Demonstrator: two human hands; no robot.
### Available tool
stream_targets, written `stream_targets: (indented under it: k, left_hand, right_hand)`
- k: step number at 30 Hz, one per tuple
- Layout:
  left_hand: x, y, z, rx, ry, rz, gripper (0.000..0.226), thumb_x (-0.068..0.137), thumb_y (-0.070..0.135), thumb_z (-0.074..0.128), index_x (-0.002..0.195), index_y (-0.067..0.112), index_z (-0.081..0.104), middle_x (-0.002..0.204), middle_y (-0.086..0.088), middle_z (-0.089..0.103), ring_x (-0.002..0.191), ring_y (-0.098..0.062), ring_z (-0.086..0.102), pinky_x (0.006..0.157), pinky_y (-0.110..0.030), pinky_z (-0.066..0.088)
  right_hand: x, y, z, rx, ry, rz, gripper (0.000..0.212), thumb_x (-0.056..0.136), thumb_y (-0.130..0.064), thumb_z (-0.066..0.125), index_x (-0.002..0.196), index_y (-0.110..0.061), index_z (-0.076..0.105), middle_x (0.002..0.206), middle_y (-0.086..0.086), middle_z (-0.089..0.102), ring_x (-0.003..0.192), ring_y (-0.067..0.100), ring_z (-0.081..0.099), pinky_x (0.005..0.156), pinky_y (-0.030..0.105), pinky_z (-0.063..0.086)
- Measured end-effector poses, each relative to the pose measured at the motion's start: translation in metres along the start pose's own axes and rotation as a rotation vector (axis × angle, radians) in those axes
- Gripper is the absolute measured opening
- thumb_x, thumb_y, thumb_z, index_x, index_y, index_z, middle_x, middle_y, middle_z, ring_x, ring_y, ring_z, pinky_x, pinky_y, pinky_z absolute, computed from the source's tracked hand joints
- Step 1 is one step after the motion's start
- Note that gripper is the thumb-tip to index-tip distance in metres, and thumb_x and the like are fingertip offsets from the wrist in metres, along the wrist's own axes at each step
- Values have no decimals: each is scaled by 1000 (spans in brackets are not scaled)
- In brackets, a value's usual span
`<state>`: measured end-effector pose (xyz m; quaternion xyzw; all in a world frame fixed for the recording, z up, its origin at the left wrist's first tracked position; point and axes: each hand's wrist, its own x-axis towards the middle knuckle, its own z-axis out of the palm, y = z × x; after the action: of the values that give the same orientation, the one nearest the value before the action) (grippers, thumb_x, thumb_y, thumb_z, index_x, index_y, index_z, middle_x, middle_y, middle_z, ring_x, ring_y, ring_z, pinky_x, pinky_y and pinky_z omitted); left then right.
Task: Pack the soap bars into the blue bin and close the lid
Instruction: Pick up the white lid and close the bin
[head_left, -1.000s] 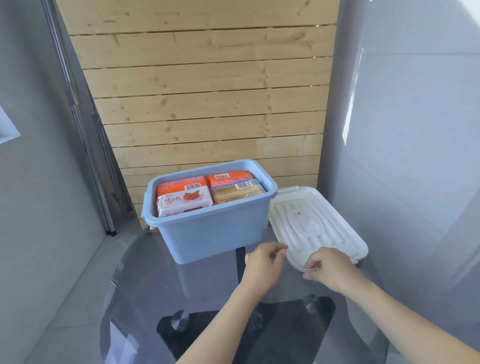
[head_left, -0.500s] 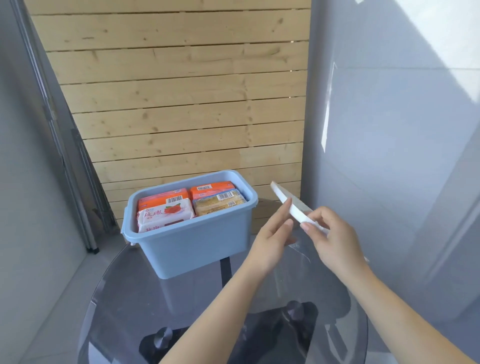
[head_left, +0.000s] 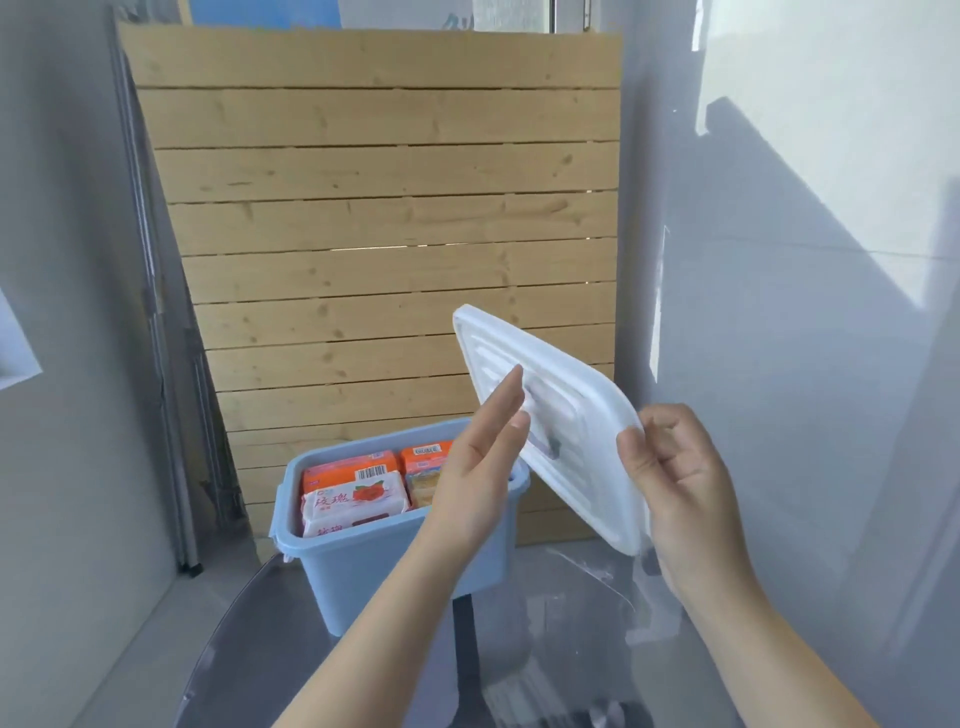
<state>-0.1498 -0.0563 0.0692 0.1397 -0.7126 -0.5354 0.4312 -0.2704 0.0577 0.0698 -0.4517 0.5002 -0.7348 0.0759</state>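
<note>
The blue bin (head_left: 363, 566) stands open on the glass table, filled with wrapped soap bars (head_left: 353, 499) in orange and white packets. The white lid (head_left: 556, 426) is lifted off the table and tilted steeply, held above and to the right of the bin. My right hand (head_left: 680, 488) grips the lid's near right edge with curled fingers. My left hand (head_left: 483, 457) lies flat with straight fingers against the lid's left face, covering part of the bin's right side.
A round glass table (head_left: 571, 623) with a dark base carries the bin. A wooden slatted panel (head_left: 384, 234) leans against the wall behind. Grey walls stand at left and right, and a metal frame (head_left: 171, 415) stands at the left.
The lid has been picked up from the table to the right of the bin, raised and tilted upright; both hands rose with it. The view has tilted up.
</note>
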Motion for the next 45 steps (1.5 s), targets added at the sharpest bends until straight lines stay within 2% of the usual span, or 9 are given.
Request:
stream_targets:
  k: [6, 11, 14, 16, 19, 22, 28, 34, 45]
  left_hand:
    - [16, 9, -67, 393, 342, 10, 58, 93, 43, 48, 145, 41, 22, 156, 12, 21, 138, -1, 25, 110, -26, 20]
    - [24, -6, -158, 784, 776, -266, 74, 90, 54, 44, 150, 20, 16, 157, -18, 14, 144, -34, 13, 115, -52, 13]
    - [12, -18, -202, 666, 676, -385, 60, 89, 56, 45, 135, 19, 46, 116, -5, 59, 121, -30, 48, 92, -40, 38]
    - [5, -22, -217, 608, 605, -368, 47, 88, 54, 48, 87, 9, 62, 76, 0, 55, 78, -24, 52, 63, -32, 36]
    - [-2, -26, -224, 465, 703, -398, 50, 86, 53, 53, 59, 15, 35, 58, 1, 32, 56, -18, 30, 51, -29, 20]
    - [-4, -35, -218, 378, 769, -446, 51, 86, 47, 55, 56, 20, 23, 56, 3, 27, 54, -18, 25, 51, -30, 17]
    - [-1, -61, -201, 397, 759, -497, 30, 81, 30, 49, 58, 11, 42, 61, 0, 38, 58, -19, 33, 57, -30, 26]
    - [-1, -78, -202, 439, 759, -589, 40, 81, 23, 51, 56, 19, 20, 53, 5, 20, 49, -17, 17, 49, -27, 14]
    - [-7, -88, -197, 393, 652, -682, 37, 92, 28, 46, 61, 21, 26, 61, 5, 29, 52, -14, 27, 47, -25, 20]
  right_hand:
    - [26, -9, 29, 432, -73, 148, 13, 75, -40, 61, 78, -27, 60, 82, -5, 65, 80, 14, 56, 75, 32, 41]
    - [46, 16, 58, 588, -32, 486, 15, 90, -26, 51, 91, -15, 60, 81, 1, 72, 80, 18, 65, 77, 34, 48]
    - [51, 33, 68, 590, -51, 616, 19, 94, -26, 48, 94, -15, 63, 79, 1, 75, 74, 15, 70, 76, 35, 50]
    - [55, 44, 73, 530, -90, 653, 23, 95, -28, 47, 95, -14, 64, 78, 0, 76, 73, 13, 71, 74, 35, 50]
    - [61, 63, 78, 375, -186, 631, 28, 93, -32, 50, 106, -12, 65, 100, 5, 74, 93, 20, 68, 86, 40, 50]
    - [66, 81, 81, 168, -330, 583, 30, 89, -33, 57, 118, -26, 61, 115, -1, 70, 105, 19, 65, 92, 42, 49]
    - [91, 124, 101, -240, -127, 539, 31, 88, -26, 60, 115, -11, 61, 109, 7, 68, 98, 29, 64, 88, 41, 50]
    - [119, 148, 119, -382, -226, 584, 37, 88, -27, 60, 119, -7, 59, 118, 9, 63, 93, 19, 54, 81, 31, 40]
    - [105, 160, 104, -638, -219, 558, 39, 87, -22, 55, 114, 6, 58, 123, 22, 62, 103, 38, 60, 88, 43, 46]
